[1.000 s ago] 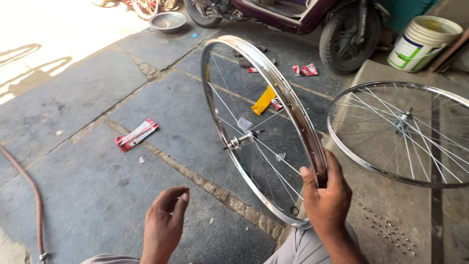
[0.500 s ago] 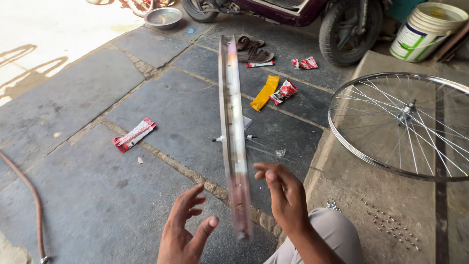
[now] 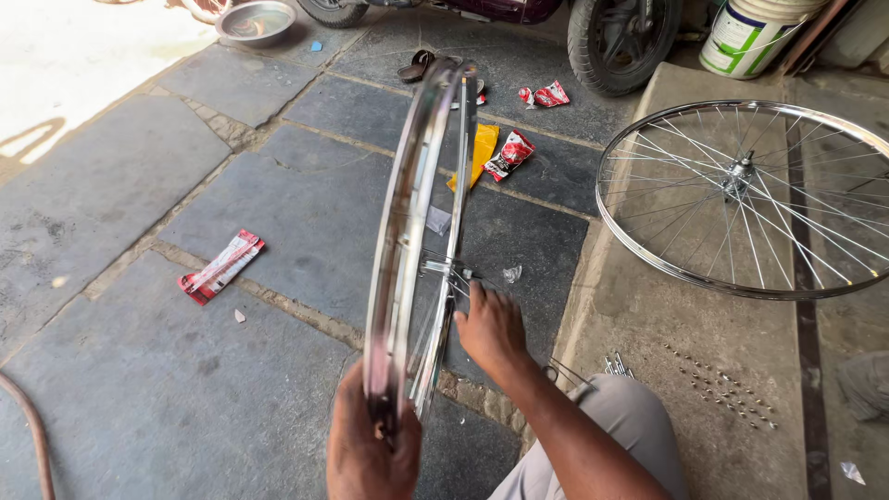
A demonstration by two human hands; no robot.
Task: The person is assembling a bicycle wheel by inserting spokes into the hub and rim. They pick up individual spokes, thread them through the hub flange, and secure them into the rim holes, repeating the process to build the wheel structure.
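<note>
1. Currently your left hand point(image 3: 370, 454) is clenched on the near edge of the bicycle wheel rim point(image 3: 407, 231), which stands upright, edge-on, over the stone floor point(image 3: 120, 185).
2. Your right hand point(image 3: 491, 329) reaches the hub point(image 3: 444, 270); whether it grasps anything cannot be told.
3. Second spoked wheel point(image 3: 750, 199) lies flat on the raised slab point(image 3: 685, 361), well apart.

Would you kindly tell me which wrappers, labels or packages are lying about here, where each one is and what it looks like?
Flat wrapper: floor, left of the wheel; long, red and white.
Yellow packet: floor behind the wheel rim; oblong.
Crumpled wrapper: beside the yellow packet; red and white.
Torn wrapper: near the tyre; red and white.
Bucket: top right; white, with green label.
</note>
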